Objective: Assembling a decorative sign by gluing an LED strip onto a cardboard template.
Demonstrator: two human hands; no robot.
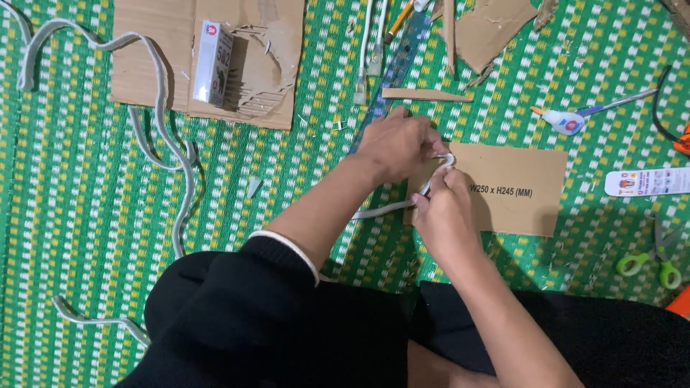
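Seated on a green woven mat (86, 215), a person works a length of pale grey cord (392, 208) over a rectangle of brown cardboard (517, 190) lying toward the mat's right side. The left hand (395, 144) and right hand (445, 212) meet at the card's left edge, fingertips of both pressed together on the cord's looped end, its tail trailing leftward across the mat. The step appears to be shaping or fixing the loop against the card; the next move would seem to call for a steady pinch while it is set. A glue bottle (564, 121) and green-handled scissors (650, 259) lie near the right edge.
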